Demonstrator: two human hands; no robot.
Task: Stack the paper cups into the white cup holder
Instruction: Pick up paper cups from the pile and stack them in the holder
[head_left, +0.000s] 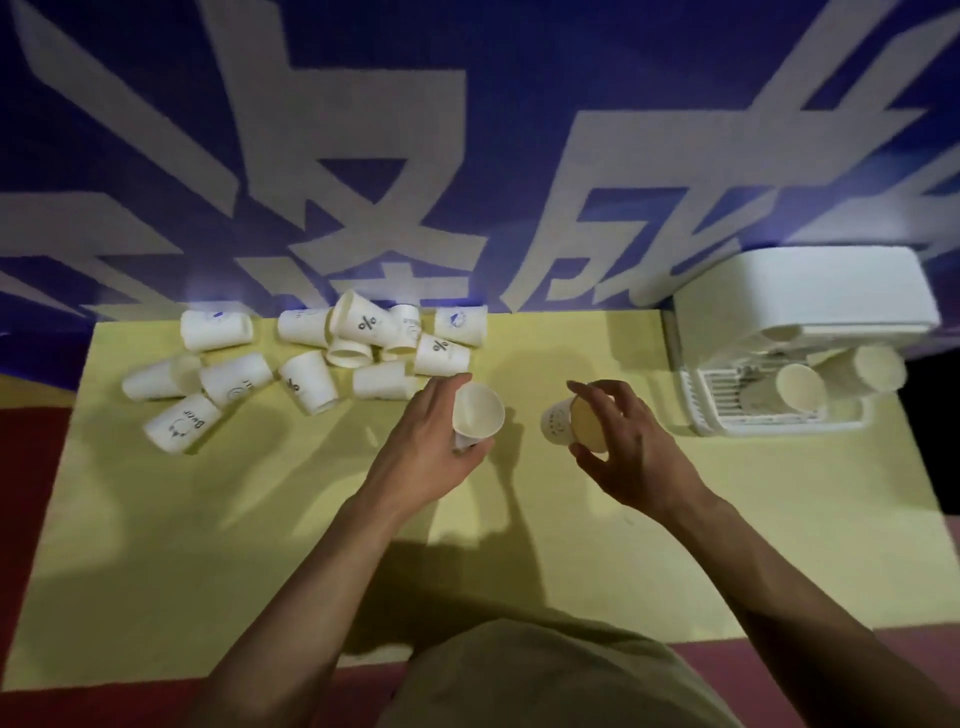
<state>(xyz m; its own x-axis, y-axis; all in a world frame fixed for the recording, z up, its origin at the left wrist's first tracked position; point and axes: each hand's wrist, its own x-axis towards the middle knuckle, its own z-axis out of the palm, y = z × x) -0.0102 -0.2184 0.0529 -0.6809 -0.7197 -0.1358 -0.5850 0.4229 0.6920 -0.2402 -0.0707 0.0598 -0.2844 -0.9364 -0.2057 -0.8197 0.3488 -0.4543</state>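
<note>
Lying across the middle of the yellow tabletop (260, 545), two bare forearms are seen reaching forward, each hand closed around one paper cup. The left hand (426, 447) is wrapped around the lower body of an upright cup (477, 413), whose open mouth is turned up toward the camera; the thumb is pressed against the near side of the base and the fingers are curled round the far side. The right hand (631, 447) is clamped on a tilted cup (563, 423), held by its rim between thumb below and fingers above, with the mouth facing the palm and the printed side wall pointing left. The two held cups are kept apart, a bare strip of table lying between them.

A loose pile of paper cups (332, 353) is scattered to the left along the far edge of the table, most lying on their sides, some marked with a percent sign; the nearest of them lies just beside the left hand's fingertips. The white cup holder (800, 291) is set at the far right corner, well apart from both hands, and cups (836, 376) are seen projecting from beneath it, mouths toward the camera, over a slatted white tray (727, 410). A blue banner (467, 130) with large white characters is hung behind.
</note>
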